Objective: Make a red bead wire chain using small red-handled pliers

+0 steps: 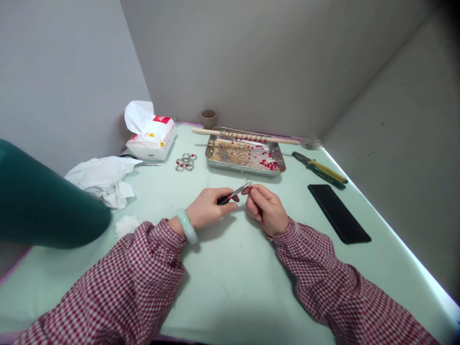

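My left hand is closed around small pliers with dark red-trimmed handles, their silver tip pointing right toward my other hand. A pale green bangle sits on that wrist. My right hand is pinched on a tiny red bead right at the pliers' tip. Both hands hover over the light green table, just in front of a metal tray holding several gold and red beads.
A wooden stick strung with beads lies across the tray's far rim. Metal rings lie left of the tray, beside a tissue pack and crumpled tissues. Green-yellow pliers and a black phone lie right. A green sleeve intrudes left.
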Demonstrator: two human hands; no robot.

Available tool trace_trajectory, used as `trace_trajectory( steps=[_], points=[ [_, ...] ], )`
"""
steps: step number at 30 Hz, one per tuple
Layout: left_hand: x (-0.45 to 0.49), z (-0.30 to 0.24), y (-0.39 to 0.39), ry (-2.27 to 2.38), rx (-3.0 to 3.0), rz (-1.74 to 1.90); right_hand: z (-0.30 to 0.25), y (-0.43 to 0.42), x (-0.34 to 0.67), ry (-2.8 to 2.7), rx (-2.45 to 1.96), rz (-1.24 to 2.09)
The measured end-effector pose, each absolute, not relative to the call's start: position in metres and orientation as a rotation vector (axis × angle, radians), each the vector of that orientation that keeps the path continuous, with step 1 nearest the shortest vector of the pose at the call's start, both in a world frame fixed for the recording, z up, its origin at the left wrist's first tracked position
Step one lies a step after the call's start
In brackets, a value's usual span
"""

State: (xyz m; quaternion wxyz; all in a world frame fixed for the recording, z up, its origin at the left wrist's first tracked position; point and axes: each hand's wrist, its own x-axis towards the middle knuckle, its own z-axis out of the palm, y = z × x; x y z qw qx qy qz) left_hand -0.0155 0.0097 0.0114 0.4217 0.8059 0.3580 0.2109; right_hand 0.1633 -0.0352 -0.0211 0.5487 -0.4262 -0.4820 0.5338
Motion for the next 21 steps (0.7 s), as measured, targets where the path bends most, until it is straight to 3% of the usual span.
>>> trace_trajectory(
  steps=[5, 21],
  points=[
    [-0.0129, 0.0107, 0.0073, 1.0, 2.222, 0.548, -0.0194, -0.0363, 0.1603, -1.195, -1.1, 1.09],
    [-0.0124, 0.0083, 0.0069, 1.044, 2.244, 0.587, -0.0175, -0.0372, 0.1573, -1.237, -1.135, 1.018]
  ],
)
